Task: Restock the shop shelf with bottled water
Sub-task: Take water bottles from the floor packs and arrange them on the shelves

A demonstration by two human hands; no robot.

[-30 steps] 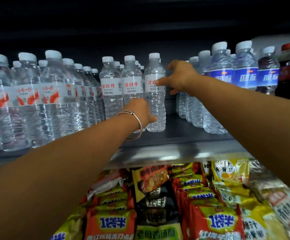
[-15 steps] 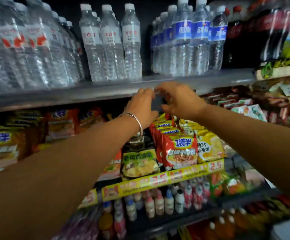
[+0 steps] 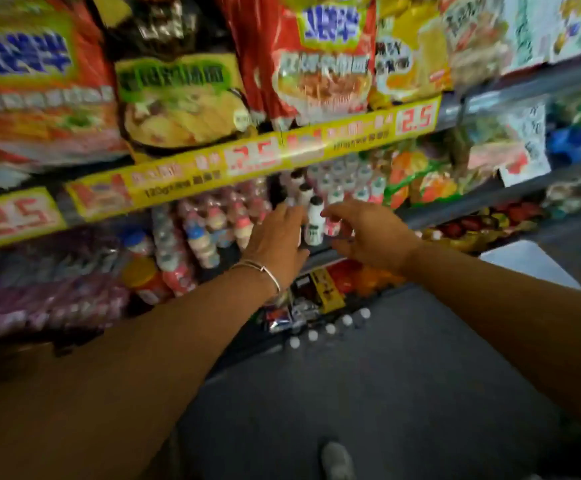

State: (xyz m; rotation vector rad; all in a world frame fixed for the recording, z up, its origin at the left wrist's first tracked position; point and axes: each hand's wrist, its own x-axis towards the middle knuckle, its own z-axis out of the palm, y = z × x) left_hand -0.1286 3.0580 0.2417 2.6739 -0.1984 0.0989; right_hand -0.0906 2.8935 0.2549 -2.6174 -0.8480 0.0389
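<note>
Both my hands are empty and held out in front of a lower shelf of small drink bottles. My left hand (image 3: 278, 240), with a silver bangle on its wrist, has its fingers straight. My right hand (image 3: 368, 233) hangs beside it with loosely bent fingers and holds nothing. On the dark floor below, a row of white bottle caps (image 3: 329, 328) shows at the foot of the shelving; the bottles under them are too dark to make out. The water shelf is out of view. The picture is blurred by motion.
Instant noodle packets (image 3: 320, 60) fill the shelf above, behind a yellow price strip (image 3: 247, 161) marked 2.5. Small yoghurt-drink bottles (image 3: 313, 220) stand behind my hands. Snack packs (image 3: 323, 289) lie on the lowest shelf. My shoe (image 3: 336, 460) is on the dark floor.
My view has swung down from the water shelf past the noodle shelf to the lower shelves and floor. Both hands left the water bottles and dropped, empty, to the small-drinks shelf.
</note>
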